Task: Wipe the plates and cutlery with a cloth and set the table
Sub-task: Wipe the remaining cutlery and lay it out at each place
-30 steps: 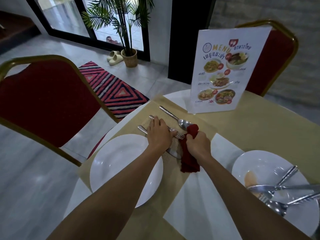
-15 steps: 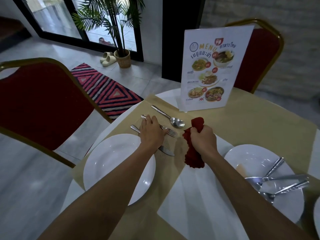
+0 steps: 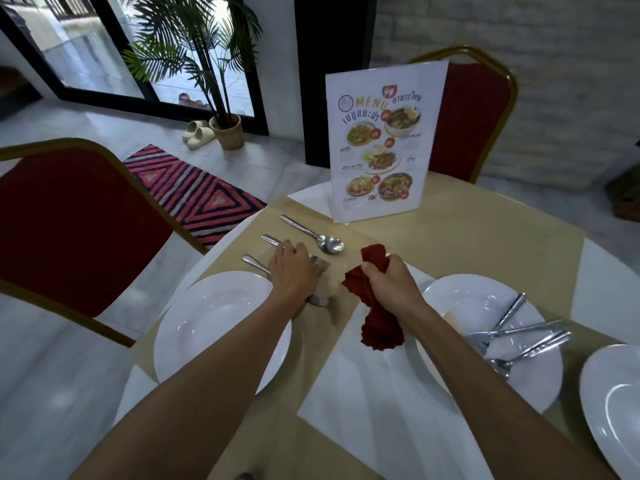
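Note:
My left hand [image 3: 294, 275] rests flat on a fork [image 3: 270, 240] and a knife [image 3: 254, 263] that lie side by side on the beige placemat [image 3: 450, 237]. A spoon [image 3: 316, 235] lies just beyond them, untouched. My right hand [image 3: 389, 282] grips a crumpled red cloth [image 3: 379, 323], held a little above the table to the right of the fork's tines. A clean white plate [image 3: 207, 323] sits left of my left forearm. Another white plate [image 3: 481, 299], with a smear, carries several loose pieces of cutlery [image 3: 516, 332].
A standing menu card [image 3: 384, 140] is at the table's far side. A third white plate [image 3: 616, 403] sits at the right edge. Red chairs with gold frames stand at the left [image 3: 76, 223] and behind the menu [image 3: 471, 119]. White napkin sheets lie under my arms.
My right hand has lifted the red cloth off the fork and drawn it back to the right. My left hand stays on the fork and knife.

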The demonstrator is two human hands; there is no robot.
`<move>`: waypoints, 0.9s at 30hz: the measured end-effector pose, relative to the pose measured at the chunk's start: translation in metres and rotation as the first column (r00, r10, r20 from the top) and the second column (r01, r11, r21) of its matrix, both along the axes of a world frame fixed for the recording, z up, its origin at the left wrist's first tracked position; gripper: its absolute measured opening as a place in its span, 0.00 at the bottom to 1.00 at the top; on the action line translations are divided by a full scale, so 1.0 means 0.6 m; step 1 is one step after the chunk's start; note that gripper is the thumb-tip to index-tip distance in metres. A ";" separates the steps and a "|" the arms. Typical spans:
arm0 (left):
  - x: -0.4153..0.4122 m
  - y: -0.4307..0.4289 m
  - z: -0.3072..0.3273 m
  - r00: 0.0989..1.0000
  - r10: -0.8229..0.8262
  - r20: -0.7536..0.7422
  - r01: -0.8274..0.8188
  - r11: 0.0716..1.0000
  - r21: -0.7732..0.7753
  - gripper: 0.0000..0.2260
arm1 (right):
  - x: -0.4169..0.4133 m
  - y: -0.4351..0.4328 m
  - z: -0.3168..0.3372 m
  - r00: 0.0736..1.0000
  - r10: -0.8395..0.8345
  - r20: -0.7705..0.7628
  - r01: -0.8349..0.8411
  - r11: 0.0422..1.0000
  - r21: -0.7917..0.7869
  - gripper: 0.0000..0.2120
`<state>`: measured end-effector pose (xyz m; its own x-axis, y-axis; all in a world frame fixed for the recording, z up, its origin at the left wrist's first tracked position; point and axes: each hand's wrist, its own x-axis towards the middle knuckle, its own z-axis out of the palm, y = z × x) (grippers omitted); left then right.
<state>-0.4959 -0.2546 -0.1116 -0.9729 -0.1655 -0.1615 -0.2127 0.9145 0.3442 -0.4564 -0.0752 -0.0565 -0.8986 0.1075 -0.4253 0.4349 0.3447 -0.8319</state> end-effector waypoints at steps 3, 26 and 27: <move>-0.001 -0.012 -0.010 1.000 0.009 -0.010 -0.009 1.000 -0.013 0.27 | 0.008 0.008 -0.004 1.000 -0.019 0.005 0.019 0.999 -0.028 0.11; 0.017 0.014 0.039 1.000 -0.011 0.005 0.010 0.974 0.227 0.31 | 0.040 0.014 0.022 0.992 -0.110 0.062 0.119 0.978 -0.170 0.12; 0.024 0.028 0.046 1.000 -0.015 -0.016 0.018 0.963 0.269 0.30 | 0.050 0.023 0.023 0.987 -0.143 0.077 0.157 0.963 -0.221 0.13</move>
<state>-0.4816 -0.2376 -0.0841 -0.9775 -0.1018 -0.1847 -0.1921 0.7911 0.5807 -0.4263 -0.0617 -0.0428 -0.8517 0.1341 -0.5067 0.5188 0.0786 -0.8513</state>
